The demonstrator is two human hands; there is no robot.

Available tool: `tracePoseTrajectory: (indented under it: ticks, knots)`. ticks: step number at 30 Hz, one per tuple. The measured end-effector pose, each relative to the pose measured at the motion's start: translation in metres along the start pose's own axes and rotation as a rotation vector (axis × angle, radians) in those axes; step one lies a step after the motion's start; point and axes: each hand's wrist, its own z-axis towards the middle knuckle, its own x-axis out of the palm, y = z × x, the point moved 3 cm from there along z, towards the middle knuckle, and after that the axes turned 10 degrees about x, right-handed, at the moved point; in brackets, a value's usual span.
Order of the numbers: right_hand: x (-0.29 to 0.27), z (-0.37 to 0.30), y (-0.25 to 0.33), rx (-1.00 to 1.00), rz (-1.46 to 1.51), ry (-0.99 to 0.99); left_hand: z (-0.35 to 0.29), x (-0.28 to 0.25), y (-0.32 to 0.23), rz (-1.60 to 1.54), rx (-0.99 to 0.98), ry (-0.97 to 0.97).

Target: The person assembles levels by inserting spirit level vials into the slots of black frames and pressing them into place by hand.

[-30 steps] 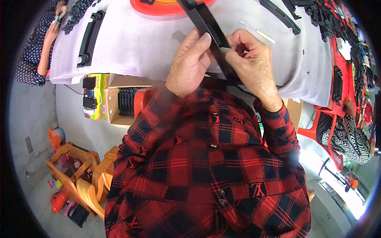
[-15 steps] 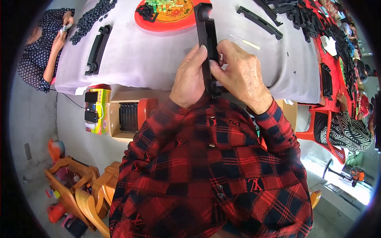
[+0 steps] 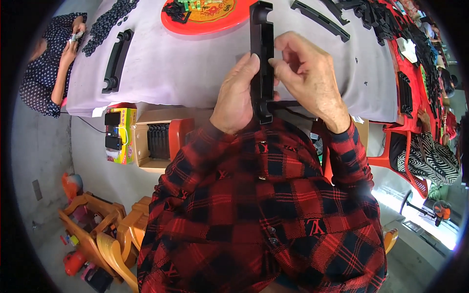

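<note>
A long black plastic piece with a hollow channel and rounded cut-outs at its ends (image 3: 262, 36) stands lengthwise before me, above the table's near edge. My left hand (image 3: 235, 93) grips it from the left, thumb along its side. On the other side, my right hand (image 3: 312, 80) is bent, with thumb and forefinger apart and their tips close by the piece's right edge. Nothing shows between them; whether the tips touch the piece I cannot tell. Similar black pieces lie at the left (image 3: 117, 61) and at the far right (image 3: 320, 20) of the table.
A red tray (image 3: 210, 28) with green and black bits stands at the far side of the grey-covered table (image 3: 181, 73). Small black parts (image 3: 105, 31) are heaped at far left, beside another person's hands (image 3: 73, 44). Black parts (image 3: 366, 19) pile up at far right. Below stands a cardboard box (image 3: 151, 166).
My right hand has drawn back to the right, its thumb leaving the channel and its fingers parting. The held piece has shifted slightly right and turned more upright. The pale-handled tool is now hidden.
</note>
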Motion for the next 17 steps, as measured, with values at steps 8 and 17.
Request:
tracePoseTrajectory:
  ticks: [8,17]
  knots:
    - [0.0038,-0.0025,0.0020,0.061,0.012,0.128,-0.0029,0.0059,0.0062,0.036,0.009,0.020]
    - [0.0041,-0.0045,-0.0007,0.092,0.078,0.137,-0.0026,-0.0002,0.0078,0.036,-0.035,0.072]
